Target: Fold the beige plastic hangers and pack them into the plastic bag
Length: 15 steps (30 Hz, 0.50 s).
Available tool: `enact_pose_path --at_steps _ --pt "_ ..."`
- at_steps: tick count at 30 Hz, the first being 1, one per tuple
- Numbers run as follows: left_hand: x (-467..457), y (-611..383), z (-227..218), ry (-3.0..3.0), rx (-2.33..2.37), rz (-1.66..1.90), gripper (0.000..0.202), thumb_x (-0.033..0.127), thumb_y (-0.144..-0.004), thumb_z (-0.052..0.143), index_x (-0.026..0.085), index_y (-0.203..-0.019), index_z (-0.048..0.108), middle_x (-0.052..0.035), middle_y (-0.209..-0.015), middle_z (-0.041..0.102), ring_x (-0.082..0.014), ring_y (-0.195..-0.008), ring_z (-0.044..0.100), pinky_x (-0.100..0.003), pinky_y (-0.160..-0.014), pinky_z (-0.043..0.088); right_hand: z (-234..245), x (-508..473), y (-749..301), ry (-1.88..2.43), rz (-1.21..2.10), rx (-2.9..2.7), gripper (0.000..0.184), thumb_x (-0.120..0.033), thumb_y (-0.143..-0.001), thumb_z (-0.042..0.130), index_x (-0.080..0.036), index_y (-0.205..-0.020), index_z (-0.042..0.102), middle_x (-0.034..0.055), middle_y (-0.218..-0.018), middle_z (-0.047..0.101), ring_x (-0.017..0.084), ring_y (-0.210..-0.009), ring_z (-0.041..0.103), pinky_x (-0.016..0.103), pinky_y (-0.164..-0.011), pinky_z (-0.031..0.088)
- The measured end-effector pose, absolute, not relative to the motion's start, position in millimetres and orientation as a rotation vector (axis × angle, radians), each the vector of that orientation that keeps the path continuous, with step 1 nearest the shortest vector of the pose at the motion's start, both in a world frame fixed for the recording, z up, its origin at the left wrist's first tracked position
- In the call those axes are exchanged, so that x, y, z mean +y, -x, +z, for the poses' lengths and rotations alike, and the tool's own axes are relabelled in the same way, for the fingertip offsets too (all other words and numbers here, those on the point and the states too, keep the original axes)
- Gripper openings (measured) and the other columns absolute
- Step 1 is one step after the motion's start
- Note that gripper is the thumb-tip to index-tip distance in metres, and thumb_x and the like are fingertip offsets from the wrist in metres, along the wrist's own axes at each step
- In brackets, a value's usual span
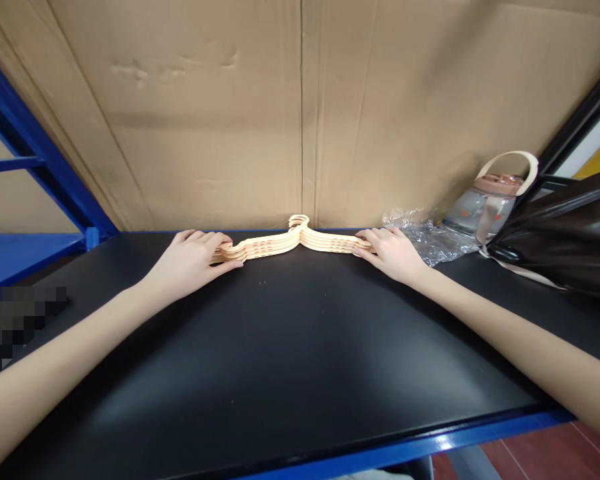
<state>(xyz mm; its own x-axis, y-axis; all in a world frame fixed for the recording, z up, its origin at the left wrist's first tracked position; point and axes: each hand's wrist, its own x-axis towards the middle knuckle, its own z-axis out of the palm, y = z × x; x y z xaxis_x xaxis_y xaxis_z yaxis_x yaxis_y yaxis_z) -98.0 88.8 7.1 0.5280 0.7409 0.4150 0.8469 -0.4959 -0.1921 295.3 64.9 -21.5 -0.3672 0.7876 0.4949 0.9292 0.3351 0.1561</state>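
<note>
A stack of cream plastic clothes hangers (pixel 290 243) lies flat at the back of a black tabletop (pixel 290 347), hooks pointing toward the cardboard wall. My left hand (pixel 193 257) wraps its fingers over the stack's left end, thumb on the table side. My right hand (pixel 390 252) grips the stack's right end in the same way. Both arms reach forward across the table.
A cardboard wall (pixel 300 107) closes the back. Crumpled clear plastic wrap (pixel 423 233), a clear water jug with a beige strap (pixel 485 200) and a dark brown glossy bag (pixel 560 233) sit at the right rear. Blue shelf framing (pixel 35 153) stands at left; the table has a blue front edge (pixel 430 445).
</note>
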Motion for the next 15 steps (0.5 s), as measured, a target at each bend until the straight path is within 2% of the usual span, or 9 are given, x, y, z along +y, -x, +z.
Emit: enact_pose_path --at_steps 6,11,15 --pt "85.4 96.5 12.0 2.426 -1.25 -0.483 0.047 0.053 -0.092 0.029 0.021 -0.093 0.062 -0.0111 -0.096 0.068 -0.0305 -0.088 0.06 -0.046 -0.089 0.039 -19.8 64.5 -297.2 1.484 -0.761 -2.276 0.038 -0.04 -0.099 0.033 -0.015 -0.101 0.062 0.0108 -0.096 0.068 0.025 -0.091 0.061 0.036 -0.082 0.035" --pt "83.0 92.2 13.5 2.486 -1.331 -0.523 0.041 0.048 -0.091 0.034 0.018 -0.096 0.061 -0.011 -0.099 0.067 -0.0291 -0.092 0.059 -0.046 -0.093 0.037 -20.8 65.1 -295.2 1.469 -0.795 -2.268 0.034 -0.033 -0.1 0.033 -0.017 -0.092 0.062 0.0083 -0.088 0.067 0.023 -0.085 0.059 0.034 -0.079 0.033" --pt "80.2 89.5 15.1 2.504 -1.547 -0.658 0.039 0.045 -0.09 0.042 0.013 -0.102 0.059 -0.0144 -0.108 0.065 -0.03 -0.102 0.057 -0.043 -0.094 0.038 -20.1 64.1 -292.4 1.465 -0.818 -2.23 0.029 -0.027 -0.098 0.034 -0.015 -0.092 0.06 0.0093 -0.087 0.066 0.024 -0.085 0.056 0.034 -0.08 0.032"
